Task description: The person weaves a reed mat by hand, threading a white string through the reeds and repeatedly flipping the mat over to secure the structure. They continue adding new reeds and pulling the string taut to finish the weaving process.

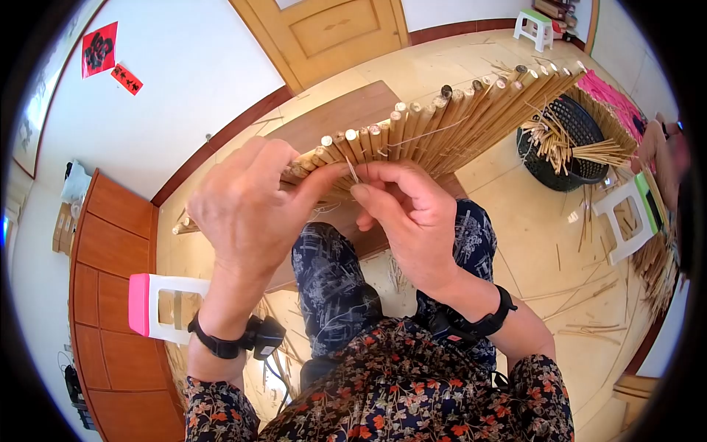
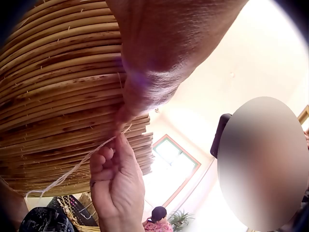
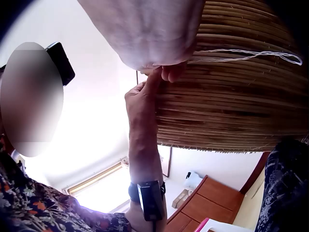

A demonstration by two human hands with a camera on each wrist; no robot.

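Observation:
A mat of pale reed stalks (image 1: 456, 118) bound side by side is held up over my lap. My left hand (image 1: 250, 206) grips its near edge, fingers behind and thumb over the stalk ends. My right hand (image 1: 409, 214) is right beside it, fingers curled, pinching a thin white string (image 2: 72, 169) that runs across the mat's underside. In the left wrist view the right hand (image 2: 116, 179) pulls the string from under the mat (image 2: 58, 96). The right wrist view shows the string (image 3: 251, 55) looped across the stalks (image 3: 231, 106), with the left hand (image 3: 145, 101) on the edge.
A low wooden table (image 1: 346, 118) stands under the mat. A black basket (image 1: 567, 147) of cut reeds sits at the right beside a white stool (image 1: 626, 214) and another person's arm (image 1: 659, 147). A pink-topped stool (image 1: 158, 302) and wooden cabinet (image 1: 110, 295) are at my left. Loose stalks litter the floor.

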